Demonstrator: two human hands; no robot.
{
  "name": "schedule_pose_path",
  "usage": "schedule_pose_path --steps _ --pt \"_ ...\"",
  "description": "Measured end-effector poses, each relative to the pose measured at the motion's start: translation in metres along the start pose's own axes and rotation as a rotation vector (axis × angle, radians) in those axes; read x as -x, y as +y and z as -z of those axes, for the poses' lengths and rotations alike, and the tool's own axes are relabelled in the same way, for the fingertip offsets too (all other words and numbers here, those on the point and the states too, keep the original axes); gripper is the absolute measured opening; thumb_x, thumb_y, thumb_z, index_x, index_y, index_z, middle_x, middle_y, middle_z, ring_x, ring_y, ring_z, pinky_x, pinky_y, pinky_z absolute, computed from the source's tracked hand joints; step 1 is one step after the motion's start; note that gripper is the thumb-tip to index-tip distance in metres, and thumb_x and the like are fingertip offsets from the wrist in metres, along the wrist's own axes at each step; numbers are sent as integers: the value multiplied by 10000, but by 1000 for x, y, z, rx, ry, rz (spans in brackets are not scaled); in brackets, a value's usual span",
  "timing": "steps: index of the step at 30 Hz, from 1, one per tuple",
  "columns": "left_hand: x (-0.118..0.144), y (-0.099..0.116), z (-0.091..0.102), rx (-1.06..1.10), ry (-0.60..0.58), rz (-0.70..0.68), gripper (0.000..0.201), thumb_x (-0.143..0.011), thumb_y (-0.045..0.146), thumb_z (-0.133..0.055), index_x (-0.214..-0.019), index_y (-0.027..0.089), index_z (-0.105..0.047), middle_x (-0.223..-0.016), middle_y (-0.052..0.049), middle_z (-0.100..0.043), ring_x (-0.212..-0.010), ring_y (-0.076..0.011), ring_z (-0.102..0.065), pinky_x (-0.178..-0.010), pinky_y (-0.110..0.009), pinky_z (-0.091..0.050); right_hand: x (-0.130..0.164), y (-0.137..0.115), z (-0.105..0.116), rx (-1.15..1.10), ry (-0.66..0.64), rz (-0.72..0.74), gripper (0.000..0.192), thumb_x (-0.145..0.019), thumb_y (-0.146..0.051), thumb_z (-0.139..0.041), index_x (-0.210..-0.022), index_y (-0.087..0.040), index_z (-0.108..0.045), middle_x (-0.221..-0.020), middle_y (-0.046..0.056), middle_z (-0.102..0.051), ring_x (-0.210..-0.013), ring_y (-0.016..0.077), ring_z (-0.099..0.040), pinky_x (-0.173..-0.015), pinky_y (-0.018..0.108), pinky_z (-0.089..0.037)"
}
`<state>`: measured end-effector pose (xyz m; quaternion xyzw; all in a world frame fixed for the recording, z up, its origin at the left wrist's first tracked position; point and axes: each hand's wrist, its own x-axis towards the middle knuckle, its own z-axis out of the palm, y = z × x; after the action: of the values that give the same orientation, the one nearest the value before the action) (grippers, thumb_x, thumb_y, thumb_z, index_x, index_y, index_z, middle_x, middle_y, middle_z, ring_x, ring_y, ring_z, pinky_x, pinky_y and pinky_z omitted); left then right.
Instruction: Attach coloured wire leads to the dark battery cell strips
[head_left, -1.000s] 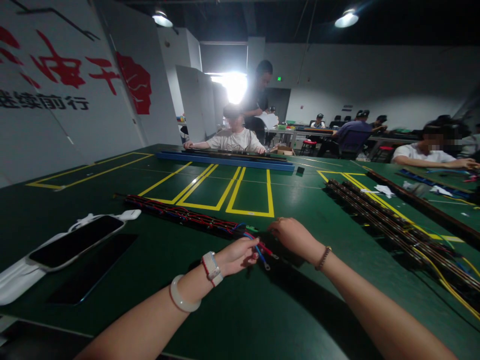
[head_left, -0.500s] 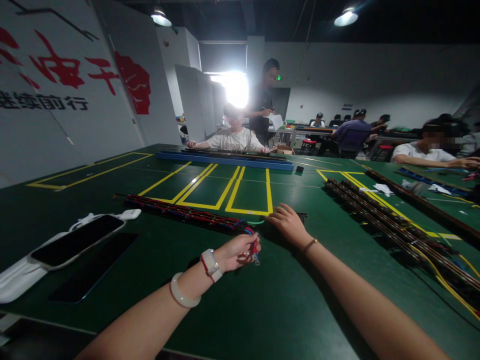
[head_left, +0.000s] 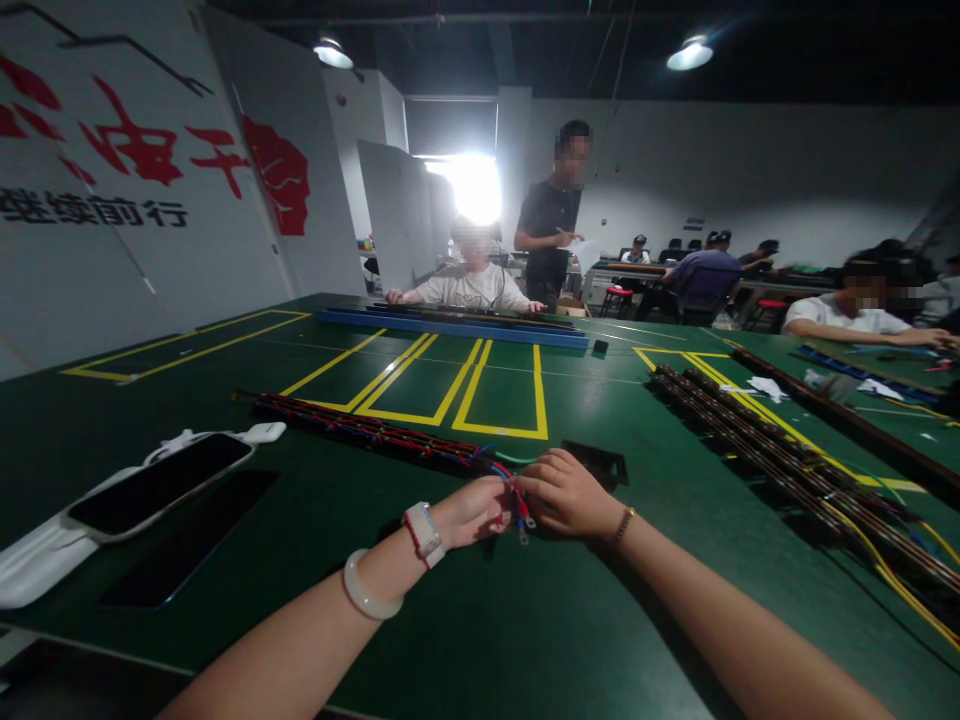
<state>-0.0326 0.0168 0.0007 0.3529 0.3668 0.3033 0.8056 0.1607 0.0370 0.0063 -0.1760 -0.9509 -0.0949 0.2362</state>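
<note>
A long dark strip with red and blue wiring [head_left: 375,430] lies across the green table [head_left: 450,640]. From its right end red and blue wires [head_left: 523,505] come out, tipped with small metal lugs. My left hand [head_left: 472,512], with a watch and a pale bangle at the wrist, is closed around these wires. Against it from the right, my right hand [head_left: 568,495] has its fingertips closed on the same wires. The lug ends hang between the two hands. A green wire [head_left: 511,458] runs behind my right fingers, and a black flat part [head_left: 606,462] lies just beyond that hand.
To the left lie a phone on a white holder [head_left: 161,482] and a dark flat panel [head_left: 196,535]. Several dark wired strips [head_left: 757,455] lie to the right. Across the table a seated person is at a blue rail [head_left: 450,328]; another person stands behind with paper.
My right hand has come back from the black part to the wires beside my left hand. The lug ends now hang between both hands. The standing person has shifted right.
</note>
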Motion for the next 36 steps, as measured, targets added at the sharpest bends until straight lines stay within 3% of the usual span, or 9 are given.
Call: schedule_pose_path --steps 3,7,10,14,20,25,29,33,36 --pt "0 0 1 -2 -12 9 214 -903 196 -382 -738 139 -507 -478 49 -433 -336 -33 -345 -359 -143 -210 -2 -2 2 -26 -21 36 388 -877 -289 -450 -1249 -198 -511 -1076 92 -614 -956 193 -523 -895 385 -391" --pt "2 0 1 14 -43 18 274 -925 313 -380 -832 115 -545 -609 -29 -572 -382 -37 -405 -374 -148 -241 -3 0 0 -70 21 -7 290 -907 -288 -441 -1151 -182 -556 -991 84 -633 -873 183 -521 -816 345 -412" --pt "4 -1 1 90 -36 31 328 -921 391 -380 -883 110 -545 -690 -69 -618 -453 -59 -476 -434 -158 -328 -4 1 -5 -144 123 -142 228 -934 -275 -396 -1019 -173 -582 -876 69 -638 -801 171 -524 -765 320 -418" --pt "3 -5 -1 93 43 -10 238 -925 285 -373 -832 111 -507 -701 -71 -618 -491 -65 -503 -466 -166 -347 -14 1 -8 -204 160 -401 269 -959 -277 -323 -929 -179 -572 -865 67 -628 -811 169 -542 -768 308 -419" --pt "3 -7 -7 -63 99 -60 79 -853 132 -413 -814 130 -482 -657 -29 -593 -436 -39 -431 -432 -164 -260 -65 0 -1 7 -48 -694 359 -979 -352 -237 -893 -171 -534 -737 46 -618 -655 157 -558 -593 247 -365" --pt "5 -6 -8 -110 131 -72 112 -810 168 -438 -723 138 -501 -596 13 -531 -444 -42 -406 -431 -167 -247 -120 -7 -7 246 -220 -579 298 -964 -277 -287 -940 -157 -558 -794 95 -666 -704 191 -616 -609 273 -372" --pt "3 -7 -8 -101 137 -80 144 -817 203 -443 -695 148 -496 -551 29 -484 -459 -50 -396 -441 -167 -258 -143 -9 -20 303 -288 -492 208 -897 -136 -380 -909 -122 -587 -831 131 -668 -776 220 -627 -663 309 -397" --pt "0 -9 -5 -102 97 -85 115 -808 213 -455 -733 143 -506 -583 15 -523 -471 -56 -421 -454 -174 -275 -138 -8 -21 302 -283 -491 236 -936 -199 -357 -930 -132 -583 -832 124 -665 -777 207 -625 -669 301 -399" --pt "-2 -10 0 -162 82 -89 122 -811 227 -458 -843 132 -527 -625 -7 -582 -470 -65 -460 -458 -185 -289 -114 -9 -16 236 -165 -575 335 -977 -336 -286 -939 -161 -569 -792 83 -655 -736 183 -608 -639 274 -384"
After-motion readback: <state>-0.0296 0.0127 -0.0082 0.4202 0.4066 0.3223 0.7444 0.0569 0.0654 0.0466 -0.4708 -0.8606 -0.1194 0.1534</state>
